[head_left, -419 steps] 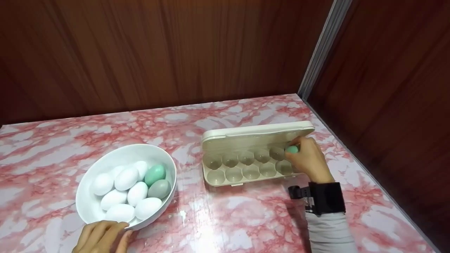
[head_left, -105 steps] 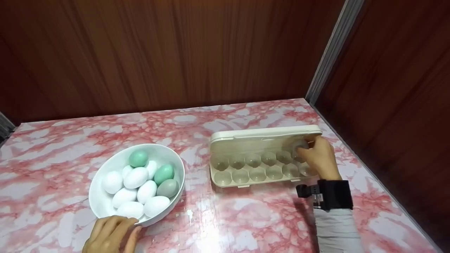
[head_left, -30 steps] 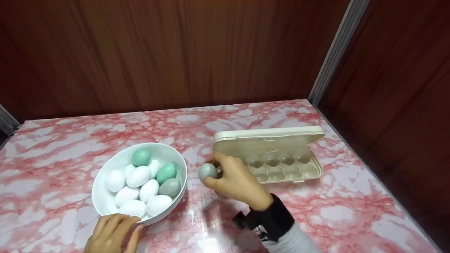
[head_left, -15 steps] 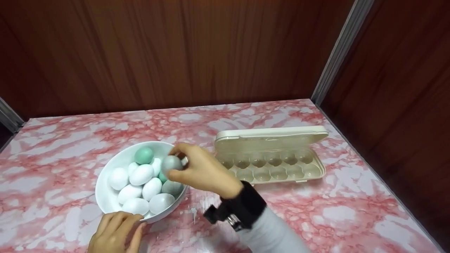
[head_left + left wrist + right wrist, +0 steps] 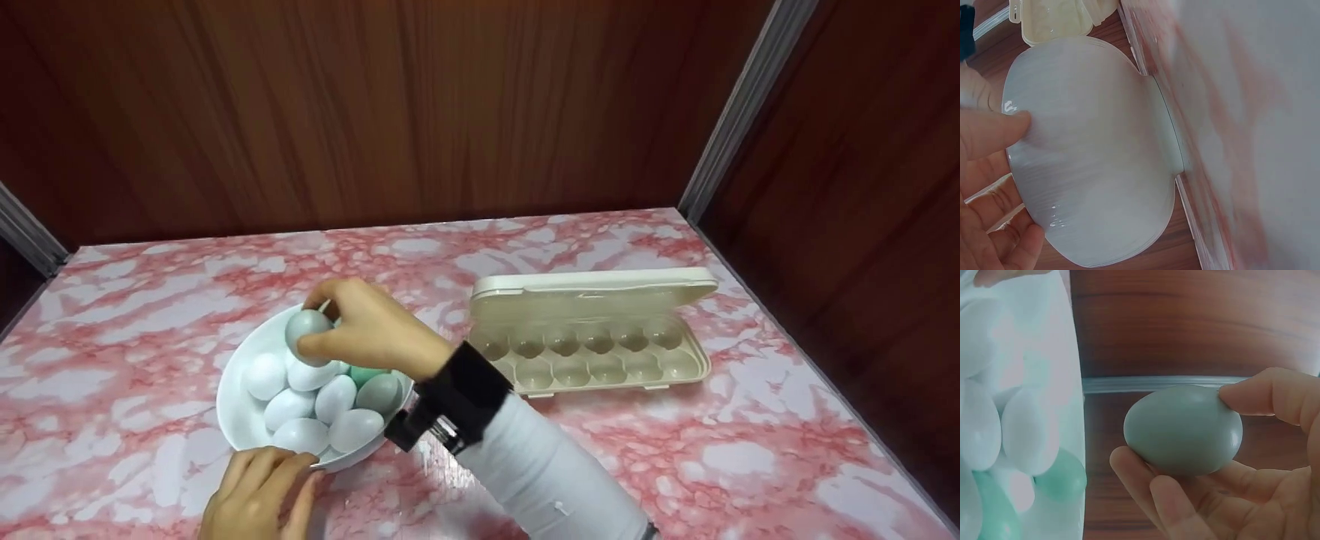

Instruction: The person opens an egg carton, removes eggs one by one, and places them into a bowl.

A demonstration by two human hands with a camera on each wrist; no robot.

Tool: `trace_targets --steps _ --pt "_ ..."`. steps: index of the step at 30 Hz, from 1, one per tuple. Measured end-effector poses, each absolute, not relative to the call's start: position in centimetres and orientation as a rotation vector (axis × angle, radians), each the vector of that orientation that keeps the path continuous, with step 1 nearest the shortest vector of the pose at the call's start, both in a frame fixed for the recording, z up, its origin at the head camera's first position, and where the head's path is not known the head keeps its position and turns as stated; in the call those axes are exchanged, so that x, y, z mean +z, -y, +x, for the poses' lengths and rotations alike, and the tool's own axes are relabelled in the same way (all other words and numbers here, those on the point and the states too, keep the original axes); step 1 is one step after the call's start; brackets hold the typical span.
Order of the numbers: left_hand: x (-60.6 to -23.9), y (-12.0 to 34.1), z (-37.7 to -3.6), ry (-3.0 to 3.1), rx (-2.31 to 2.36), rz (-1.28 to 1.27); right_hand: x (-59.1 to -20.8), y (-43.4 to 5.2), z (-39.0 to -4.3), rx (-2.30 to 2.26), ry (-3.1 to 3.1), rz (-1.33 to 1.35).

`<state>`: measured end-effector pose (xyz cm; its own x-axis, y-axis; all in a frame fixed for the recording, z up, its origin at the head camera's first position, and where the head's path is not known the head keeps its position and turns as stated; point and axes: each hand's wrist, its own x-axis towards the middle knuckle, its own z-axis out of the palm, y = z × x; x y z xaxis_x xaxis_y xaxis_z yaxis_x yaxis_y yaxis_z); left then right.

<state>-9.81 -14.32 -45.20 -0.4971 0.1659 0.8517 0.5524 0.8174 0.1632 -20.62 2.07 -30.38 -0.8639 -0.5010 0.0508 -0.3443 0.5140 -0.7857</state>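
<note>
My right hand (image 5: 375, 326) pinches a grey-green egg (image 5: 306, 330) between thumb and fingers, above the far part of a white bowl (image 5: 234, 405). In the right wrist view, the egg (image 5: 1182, 430) lies sideways across the fingers, apart from the eggs in the bowl. My left hand (image 5: 259, 491) grips the bowl's near rim, and its thumb (image 5: 999, 132) presses the outer wall in the left wrist view. Inside the bowl are several white eggs (image 5: 289, 409), a grey egg (image 5: 380, 394) and green eggs (image 5: 1064, 477). The right hand partly hides them in the head view.
To the right stands a cream egg carton (image 5: 592, 285), its hinged lid raised and its visible cups bare. Red-and-white marbled table (image 5: 735, 465) runs under everything. Dark wood panels (image 5: 450, 112) enclose the back and right side.
The earlier green egg went from the carton into the bowl. My right hand then took the grey-green egg from the carton's right end and carried it left over the bowl. The left hand stays on the rim.
</note>
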Motion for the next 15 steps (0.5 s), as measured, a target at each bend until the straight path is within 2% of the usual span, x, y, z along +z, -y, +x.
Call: trace_targets --steps 15 --pt "-45.3 14.2 -10.0 2.065 -0.52 -0.533 -30.1 2.3 -22.9 -1.048 -2.517 -0.816"
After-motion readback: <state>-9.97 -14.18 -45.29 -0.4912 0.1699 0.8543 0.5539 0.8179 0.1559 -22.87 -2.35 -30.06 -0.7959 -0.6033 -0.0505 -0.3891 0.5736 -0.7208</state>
